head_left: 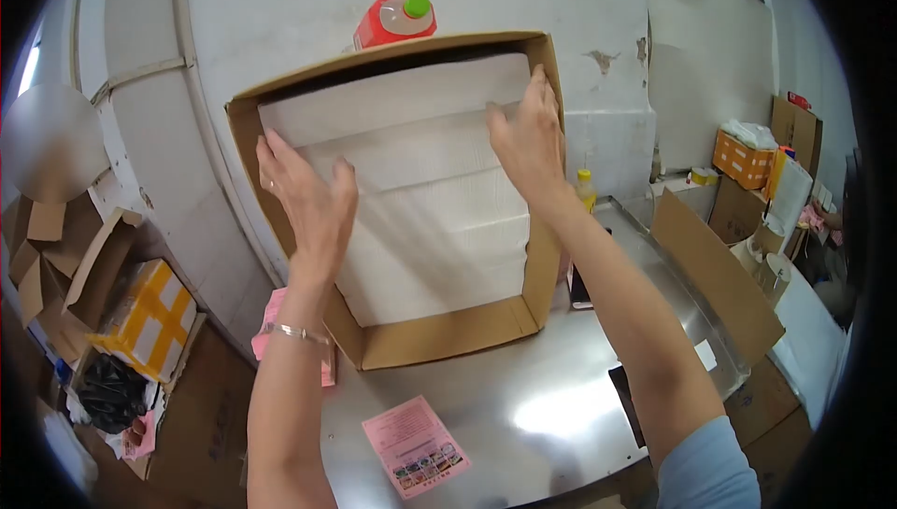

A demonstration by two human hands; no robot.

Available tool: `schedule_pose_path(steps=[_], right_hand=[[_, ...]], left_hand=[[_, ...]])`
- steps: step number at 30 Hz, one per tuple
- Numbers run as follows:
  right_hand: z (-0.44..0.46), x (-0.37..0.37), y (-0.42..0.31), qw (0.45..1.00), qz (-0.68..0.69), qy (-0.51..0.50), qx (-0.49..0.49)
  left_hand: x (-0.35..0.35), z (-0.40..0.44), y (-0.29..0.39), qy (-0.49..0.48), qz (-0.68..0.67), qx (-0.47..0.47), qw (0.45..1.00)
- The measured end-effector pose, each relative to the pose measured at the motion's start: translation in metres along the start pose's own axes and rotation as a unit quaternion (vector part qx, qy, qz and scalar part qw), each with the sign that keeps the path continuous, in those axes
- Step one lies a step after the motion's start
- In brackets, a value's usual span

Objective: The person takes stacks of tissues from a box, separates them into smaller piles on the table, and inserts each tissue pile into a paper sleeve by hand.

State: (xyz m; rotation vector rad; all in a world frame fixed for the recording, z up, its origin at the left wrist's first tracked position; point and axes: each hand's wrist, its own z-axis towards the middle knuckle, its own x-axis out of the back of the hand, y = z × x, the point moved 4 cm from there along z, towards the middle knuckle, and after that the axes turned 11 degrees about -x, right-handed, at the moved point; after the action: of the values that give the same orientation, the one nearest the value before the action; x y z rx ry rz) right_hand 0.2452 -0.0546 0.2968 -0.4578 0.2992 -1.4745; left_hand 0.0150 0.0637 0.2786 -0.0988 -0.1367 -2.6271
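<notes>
A brown cardboard box (448, 346) stands tilted on the metal table, its open side facing me. Several rows of white, paper-like stacks (420, 196) fill it from top to bottom; their exact kind I cannot make out. My left hand (308, 187) reaches in along the left wall, fingers stretched toward the edge of the upper rows and thumb apart. On the opposite side, my right hand (531, 140) lies along the right wall with its fingers extended upward and its thumb over the white stacks. Both hands are open. A pink printed leaflet (416, 446) lies in front of the box.
Behind the box stands a red bottle with a green cap (397, 21). The metal table (561, 411) also bears a yellow-capped bottle (585, 190). Cardboard boxes (140, 322) crowd the left; a cardboard flap (715, 275) rises at right. Another person (51, 145) is at far left.
</notes>
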Motion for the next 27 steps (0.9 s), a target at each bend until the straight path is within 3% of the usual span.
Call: schedule_pose_path(steps=[2,4,6,9,11,14,16,17,18,20,22,24,27], right_hand=[[0.022,-0.019,0.007,0.987,0.002,-0.035,-0.155],[0.029,-0.033,0.0,0.985,-0.016,-0.011,-0.173],[0.028,-0.038,-0.002,0.981,-0.03,0.012,-0.194],[0.033,-0.037,-0.001,0.977,-0.126,-0.042,-0.165],[0.039,-0.038,-0.004,0.956,-0.279,-0.048,-0.074],[0.045,-0.043,0.009,0.968,-0.241,-0.069,-0.011],[0.051,-0.034,0.02,0.978,-0.176,-0.105,-0.03],[0.053,-0.033,0.024,0.979,-0.157,-0.121,0.048],[0.053,-0.035,0.025,0.973,-0.135,-0.137,0.126],[0.058,-0.035,0.02,0.974,-0.115,-0.152,0.121],[0.061,-0.036,0.007,0.961,-0.167,-0.208,0.073],[0.062,-0.047,0.014,0.972,-0.133,-0.182,0.064],[0.06,-0.055,0.018,0.987,-0.064,-0.13,0.07]], left_hand=[[-0.02,0.024,-0.033,0.011,0.0,0.002,1.0],[-0.027,0.038,-0.041,0.02,0.002,0.01,1.0],[-0.033,0.044,-0.045,-0.009,0.038,0.078,0.996],[-0.041,0.058,-0.047,-0.049,0.109,0.137,0.983],[-0.035,0.065,-0.037,-0.069,0.125,0.141,0.98],[-0.036,0.061,-0.041,-0.093,0.148,0.108,0.979],[-0.042,0.058,-0.053,-0.004,0.152,-0.062,0.986],[-0.046,0.057,-0.068,-0.015,0.016,-0.068,0.997],[-0.042,0.055,-0.066,-0.016,0.018,-0.067,0.997],[-0.035,0.054,-0.053,-0.132,0.059,-0.098,0.985],[-0.033,0.06,-0.046,-0.151,0.073,-0.111,0.98],[-0.034,0.066,-0.045,-0.198,0.109,-0.039,0.973],[-0.036,0.064,-0.052,-0.162,0.092,-0.066,0.98]])
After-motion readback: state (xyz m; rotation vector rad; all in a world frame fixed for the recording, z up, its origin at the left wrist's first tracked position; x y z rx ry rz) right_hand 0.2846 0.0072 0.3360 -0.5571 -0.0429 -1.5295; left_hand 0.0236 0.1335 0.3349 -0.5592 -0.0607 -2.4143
